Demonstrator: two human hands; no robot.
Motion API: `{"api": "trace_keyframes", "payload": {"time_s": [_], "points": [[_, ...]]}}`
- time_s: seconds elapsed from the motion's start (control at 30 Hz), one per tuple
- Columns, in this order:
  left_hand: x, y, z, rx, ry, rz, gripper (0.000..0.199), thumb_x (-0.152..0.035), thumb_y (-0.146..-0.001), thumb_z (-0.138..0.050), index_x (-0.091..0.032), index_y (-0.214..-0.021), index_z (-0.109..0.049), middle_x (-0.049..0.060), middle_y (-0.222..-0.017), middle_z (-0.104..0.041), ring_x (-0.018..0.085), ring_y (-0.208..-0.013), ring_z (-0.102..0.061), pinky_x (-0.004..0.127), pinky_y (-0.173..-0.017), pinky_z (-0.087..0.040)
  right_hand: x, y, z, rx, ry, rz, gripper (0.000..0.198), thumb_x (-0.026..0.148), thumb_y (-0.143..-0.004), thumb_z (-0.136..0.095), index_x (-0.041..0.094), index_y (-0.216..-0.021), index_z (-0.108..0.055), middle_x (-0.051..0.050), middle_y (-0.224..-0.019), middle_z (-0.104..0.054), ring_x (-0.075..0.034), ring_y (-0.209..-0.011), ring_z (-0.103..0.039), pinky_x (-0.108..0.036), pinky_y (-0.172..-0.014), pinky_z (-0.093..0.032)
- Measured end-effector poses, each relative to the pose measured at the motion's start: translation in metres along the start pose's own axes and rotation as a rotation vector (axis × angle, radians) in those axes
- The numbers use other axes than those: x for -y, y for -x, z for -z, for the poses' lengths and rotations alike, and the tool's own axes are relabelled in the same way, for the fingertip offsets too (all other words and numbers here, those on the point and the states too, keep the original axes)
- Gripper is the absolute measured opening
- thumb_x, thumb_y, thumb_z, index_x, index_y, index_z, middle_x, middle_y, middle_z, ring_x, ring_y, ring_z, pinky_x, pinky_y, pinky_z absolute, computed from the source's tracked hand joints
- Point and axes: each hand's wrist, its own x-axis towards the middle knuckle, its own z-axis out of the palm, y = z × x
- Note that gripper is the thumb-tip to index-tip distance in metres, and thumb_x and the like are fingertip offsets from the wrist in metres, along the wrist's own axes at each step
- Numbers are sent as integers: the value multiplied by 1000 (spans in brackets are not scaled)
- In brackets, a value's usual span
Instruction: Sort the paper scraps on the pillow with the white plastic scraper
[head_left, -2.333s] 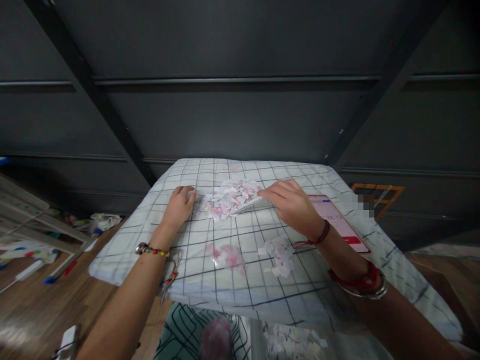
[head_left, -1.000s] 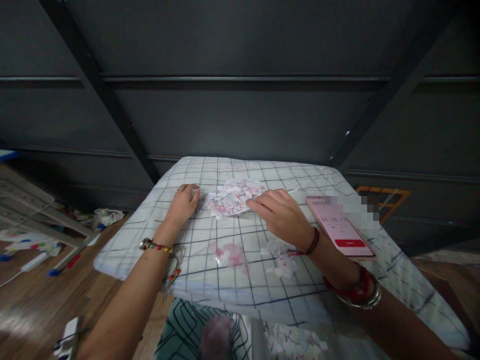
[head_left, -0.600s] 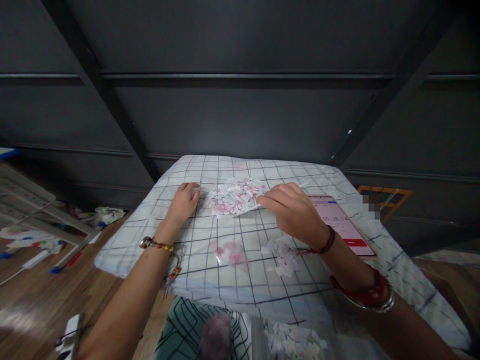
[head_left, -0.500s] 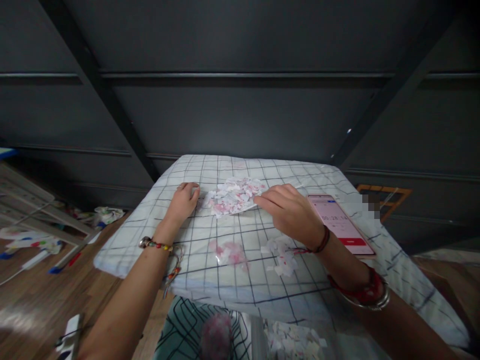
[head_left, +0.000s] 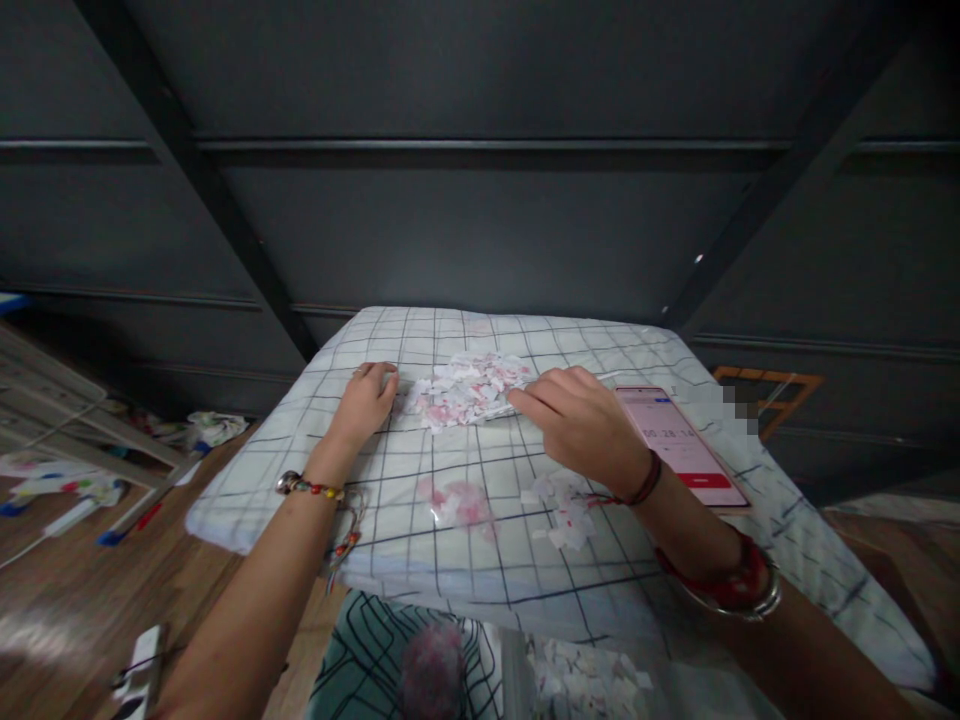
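A loose heap of white and pink paper scraps (head_left: 465, 390) lies in the middle of the checked cloth. My left hand (head_left: 367, 400) rests palm down at the heap's left edge, fingers loosely bent, thumb apart, holding nothing. On the heap's right, my right hand (head_left: 574, 420) is closed in a pinch round a slim, pale tweezer-like tool (head_left: 612, 377). Its far end sticks out behind the hand, and its tip points at the scraps; most of it is hidden by the fingers. Nearer me lie a small pink pile (head_left: 459, 502) and a small white pile (head_left: 564, 512) of scraps.
A phone (head_left: 686, 450) showing a timer lies right of my right hand. Below the cloth's front edge are a clear container of scraps (head_left: 589, 680) and a pinkish bundle (head_left: 433, 672) on my lap. A dark panelled wall (head_left: 480, 230) stands behind. A power strip (head_left: 142, 665) lies on the floor.
The view has shifted very slightly. Both hands keep almost the same place and pose, and the piles look unchanged.
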Motion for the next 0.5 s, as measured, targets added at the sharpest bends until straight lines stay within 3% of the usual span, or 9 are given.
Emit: {"api": "trace_keyframes", "payload": {"time_s": [0.5], "points": [[1,-1,0,5,-8,-4,39,-36,-88,-34,-14,-105,-61,13,-110,-64,26,-112,-54,42,-103,-40,5,-4,3,-37,63,-2,37,-2,-81,-36,14,-96,-66,-3,-70,-60,-18,-71,-44,-31,-65,-31]]}}
